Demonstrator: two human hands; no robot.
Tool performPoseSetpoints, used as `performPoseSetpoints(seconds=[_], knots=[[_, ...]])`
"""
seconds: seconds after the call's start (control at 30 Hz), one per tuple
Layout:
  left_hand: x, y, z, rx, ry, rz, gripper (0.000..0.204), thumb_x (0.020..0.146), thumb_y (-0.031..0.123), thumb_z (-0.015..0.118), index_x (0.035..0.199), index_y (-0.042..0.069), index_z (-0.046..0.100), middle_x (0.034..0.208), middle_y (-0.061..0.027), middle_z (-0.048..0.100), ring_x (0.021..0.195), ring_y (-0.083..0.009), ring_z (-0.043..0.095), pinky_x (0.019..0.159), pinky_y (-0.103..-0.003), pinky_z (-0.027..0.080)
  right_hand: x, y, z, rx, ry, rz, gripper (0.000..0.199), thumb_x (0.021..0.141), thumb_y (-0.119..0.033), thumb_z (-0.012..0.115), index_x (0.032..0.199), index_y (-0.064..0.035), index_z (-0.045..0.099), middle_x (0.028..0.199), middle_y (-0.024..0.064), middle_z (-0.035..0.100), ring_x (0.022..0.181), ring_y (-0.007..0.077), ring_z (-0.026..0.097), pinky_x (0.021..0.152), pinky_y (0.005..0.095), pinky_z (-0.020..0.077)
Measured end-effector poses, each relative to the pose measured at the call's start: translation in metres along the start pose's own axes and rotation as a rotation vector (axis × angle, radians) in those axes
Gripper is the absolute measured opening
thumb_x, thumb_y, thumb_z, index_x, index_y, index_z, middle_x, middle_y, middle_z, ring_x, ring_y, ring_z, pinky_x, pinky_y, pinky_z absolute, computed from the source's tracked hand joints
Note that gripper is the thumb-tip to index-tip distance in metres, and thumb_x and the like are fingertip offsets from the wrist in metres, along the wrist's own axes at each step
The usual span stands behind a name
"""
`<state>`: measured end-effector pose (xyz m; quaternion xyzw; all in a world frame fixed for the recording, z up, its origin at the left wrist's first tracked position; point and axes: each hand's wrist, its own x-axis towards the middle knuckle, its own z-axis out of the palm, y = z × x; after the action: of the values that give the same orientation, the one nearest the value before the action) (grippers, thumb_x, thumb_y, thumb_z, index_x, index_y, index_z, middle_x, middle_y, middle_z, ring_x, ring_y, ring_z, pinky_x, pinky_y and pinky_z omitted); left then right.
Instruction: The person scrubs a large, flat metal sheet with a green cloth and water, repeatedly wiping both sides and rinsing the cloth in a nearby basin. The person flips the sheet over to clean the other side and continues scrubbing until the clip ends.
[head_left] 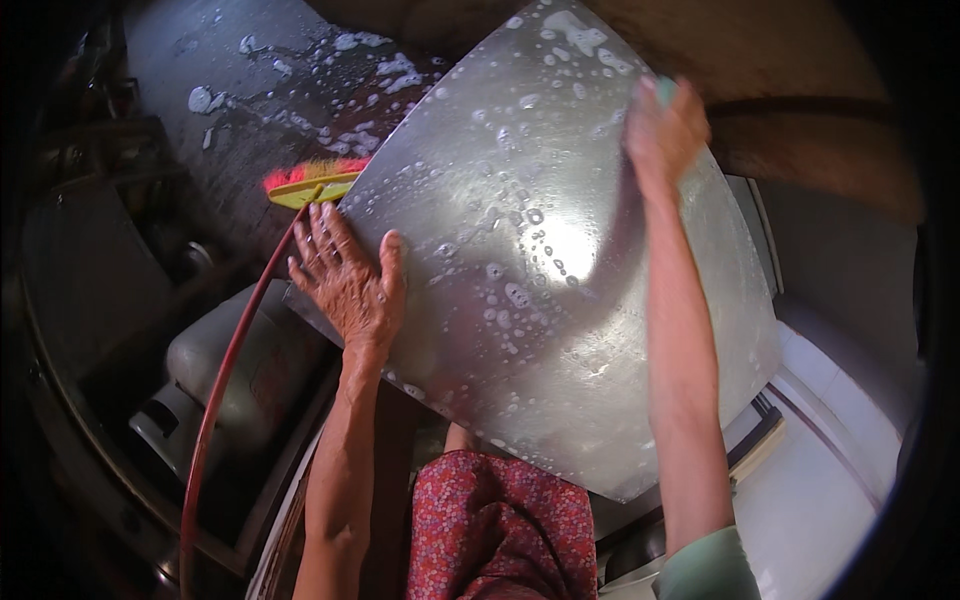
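A large shiny metal sheet (470,330) is tilted in front of me, dotted with soap suds and water drops. My left hand (345,275) lies on its left edge with the fingers stretched out and the thumb apart. Near the sheet's upper right edge, my right hand (665,135) is closed around a green scrubbing pad (664,92). Motion blurs that hand, and most of the pad is hidden in it.
A broom (318,183) with red and yellow bristles and a red handle stands just left of the sheet. Foam spots the wet floor (230,130) beyond. A grey gas cylinder (245,350) lies at the left. White tiles (820,370) show at the right.
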<state>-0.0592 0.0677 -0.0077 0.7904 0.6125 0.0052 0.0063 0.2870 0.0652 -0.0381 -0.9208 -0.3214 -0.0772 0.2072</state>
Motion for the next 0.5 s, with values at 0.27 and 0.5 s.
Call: performPoseSetpoints(seconds=[0.27,0.5], knots=[[-0.001,-0.011,0.004,-0.076,0.061,0.089,0.061,0.095,0.041,0.038,0.142,0.003,0.032,0.149,-0.0143,0.027,0.140,-0.0319,0.017,0.111,-0.053,0.004,-0.131,-0.163,0.009,0.273,-0.184,-0.465,0.058,0.091,-0.033,0.049,0.135,0.0035,0.038,0.141,0.0237,0.035,0.136,0.0373,0.026,0.112,0.0512,0.0174],[-0.054,-0.052,0.012,-0.219,0.047,-0.233,0.058,0.098,0.036,0.035,0.145,0.004,0.023,0.152,-0.0149,0.020,0.142,-0.0322,0.012,0.111,-0.053,0.006,-0.282,-0.079,-0.071,0.316,-0.438,-0.737,0.057,0.085,-0.030,0.058,0.133,-0.0023,0.042,0.139,0.0179,0.039,0.134,0.0324,0.032,0.111,0.0480,0.0267]])
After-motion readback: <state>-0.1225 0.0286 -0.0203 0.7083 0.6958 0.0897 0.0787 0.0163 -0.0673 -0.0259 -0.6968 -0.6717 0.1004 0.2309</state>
